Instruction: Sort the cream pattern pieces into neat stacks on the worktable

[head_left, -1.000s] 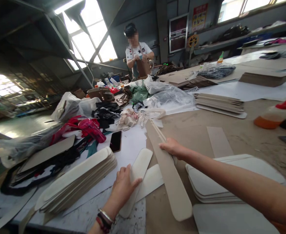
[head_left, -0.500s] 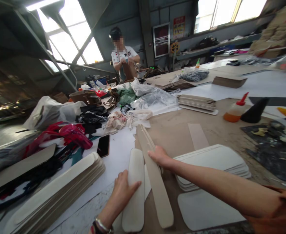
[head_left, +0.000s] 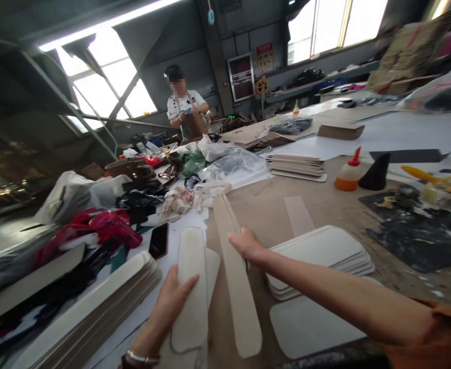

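My left hand (head_left: 170,302) grips the edge of a white round-cornered board strip (head_left: 192,312), thumb on top and fingers hidden beneath it. Another pale piece (head_left: 211,266) shows partly behind that strip. My right hand (head_left: 246,245) is closed on a long beige board strip (head_left: 238,294), with thin layers visible along its far right edge. The long strip slants away from me over brown board. Right of it, under my right forearm, lies a stack of wide white rounded panels (head_left: 325,246), with a single panel (head_left: 306,328) nearer me.
At left lies a stack of long white strips (head_left: 90,302), near a phone (head_left: 158,241) and red fabric (head_left: 114,228). On the right stand a glue bottle (head_left: 348,171), a black cone (head_left: 376,171) and a glue-stained dark mat (head_left: 413,230). A person (head_left: 187,107) works at the back.
My left hand and the white strip have moved left, away from the long beige strip. My right hand stays on the long strip. The view has shifted slightly.
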A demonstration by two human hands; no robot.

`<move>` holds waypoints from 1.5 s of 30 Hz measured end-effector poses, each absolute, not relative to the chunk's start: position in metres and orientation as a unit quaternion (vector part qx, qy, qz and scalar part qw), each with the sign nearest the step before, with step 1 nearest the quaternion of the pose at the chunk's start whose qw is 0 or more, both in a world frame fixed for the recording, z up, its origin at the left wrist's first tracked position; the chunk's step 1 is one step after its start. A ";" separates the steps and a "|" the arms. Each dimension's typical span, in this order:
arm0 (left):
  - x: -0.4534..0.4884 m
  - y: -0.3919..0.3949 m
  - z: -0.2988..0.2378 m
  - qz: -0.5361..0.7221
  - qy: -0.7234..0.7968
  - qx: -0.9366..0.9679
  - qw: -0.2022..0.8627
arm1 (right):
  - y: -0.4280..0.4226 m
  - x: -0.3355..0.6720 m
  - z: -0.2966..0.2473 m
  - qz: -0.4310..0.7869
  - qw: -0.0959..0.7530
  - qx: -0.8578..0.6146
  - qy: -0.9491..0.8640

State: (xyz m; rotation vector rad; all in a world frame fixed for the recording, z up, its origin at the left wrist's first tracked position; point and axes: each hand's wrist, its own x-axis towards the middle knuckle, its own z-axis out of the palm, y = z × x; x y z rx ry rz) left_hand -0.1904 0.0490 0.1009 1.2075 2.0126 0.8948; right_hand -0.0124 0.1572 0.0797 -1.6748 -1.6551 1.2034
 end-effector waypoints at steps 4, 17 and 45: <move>-0.181 0.058 0.095 0.359 0.764 0.447 0.297 | 0.145 -0.016 0.085 0.432 0.196 -0.587 -0.656; -0.133 0.068 0.092 0.370 0.723 0.435 0.389 | 0.090 -0.016 0.083 0.481 0.154 -0.440 -0.743; -0.168 0.076 0.090 0.116 0.701 0.662 0.238 | 0.220 -0.011 0.051 0.466 0.298 -0.547 -0.628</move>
